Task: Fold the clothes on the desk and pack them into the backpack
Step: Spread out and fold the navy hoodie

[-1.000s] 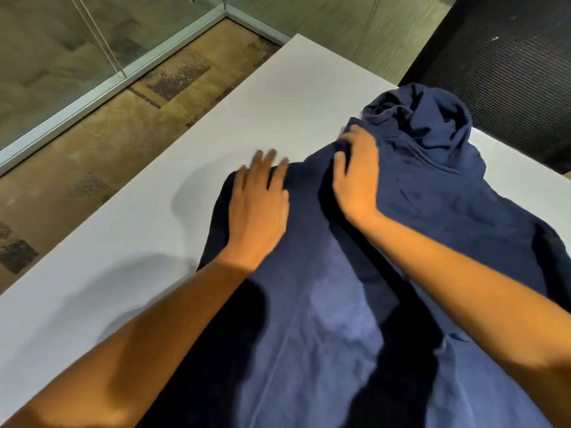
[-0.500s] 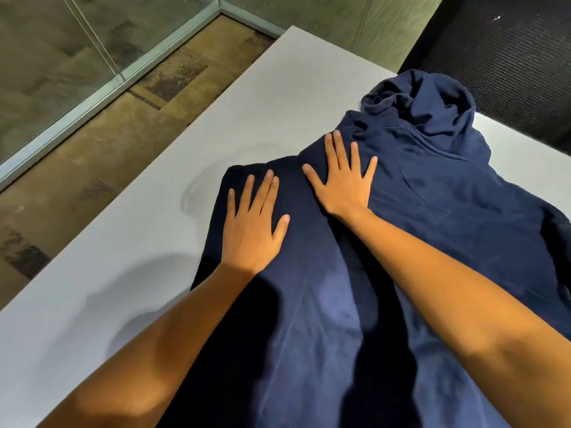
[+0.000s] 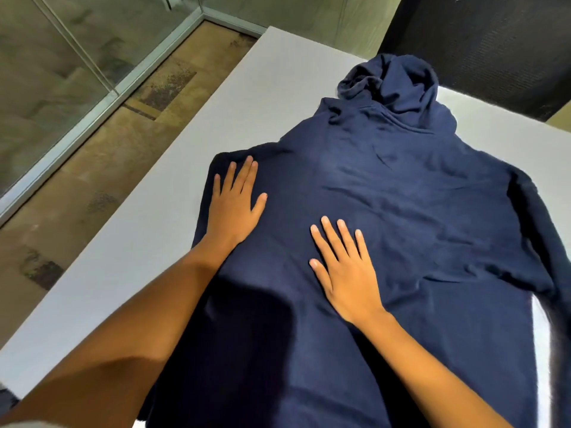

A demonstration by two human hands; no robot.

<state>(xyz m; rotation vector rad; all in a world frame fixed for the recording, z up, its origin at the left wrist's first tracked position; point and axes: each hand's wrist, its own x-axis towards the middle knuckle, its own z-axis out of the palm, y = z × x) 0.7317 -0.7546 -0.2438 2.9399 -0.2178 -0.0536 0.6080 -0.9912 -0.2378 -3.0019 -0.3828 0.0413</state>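
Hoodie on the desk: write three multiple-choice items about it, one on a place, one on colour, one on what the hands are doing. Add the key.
1. Where does the hood of the hoodie lie?
A. At the far end of the desk
B. Under the person's forearms
C. Hanging off the desk's left edge

2. What colour is the hoodie?
A. Red
B. White
C. Navy blue

3. How are the left hand and the right hand placed?
A. Both gripping a sleeve
B. Both flat on the hoodie, fingers straight
C. Both lifted off it

Key: 1 A, the hood bunches up farthest from the person; 2 C, the whole cloth is dark blue; 3 B, both palms rest on the cloth with straight fingers.
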